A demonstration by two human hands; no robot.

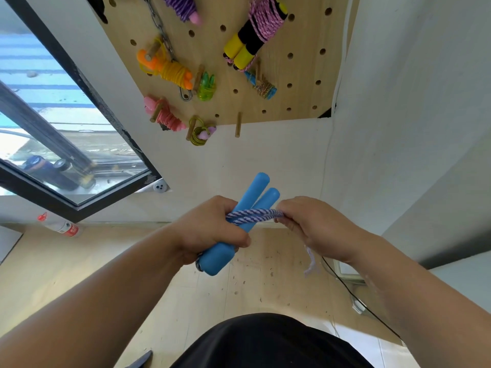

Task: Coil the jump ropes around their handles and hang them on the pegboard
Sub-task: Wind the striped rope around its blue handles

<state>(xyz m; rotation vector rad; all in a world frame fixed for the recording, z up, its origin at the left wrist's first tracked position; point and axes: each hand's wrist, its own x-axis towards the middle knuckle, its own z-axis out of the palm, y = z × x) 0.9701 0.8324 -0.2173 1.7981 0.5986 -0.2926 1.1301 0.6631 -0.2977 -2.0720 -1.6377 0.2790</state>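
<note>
Hands meet at chest height before the pegboard (303, 83): the left hand (210, 229) grips two blue handles (255, 197) angled upward. The right hand (316, 224) pinches the striped rope (252, 215), drawn taut across them.

Bare forearms (106, 288), bare left hand (212, 232) and right hand (316, 224), plain black garment (265, 343).

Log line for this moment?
step: coiling | left hand: grips two blue plastic handles | right hand: pinches purple-white braided rope | wooden pegboard: bare peg at bottom
</note>
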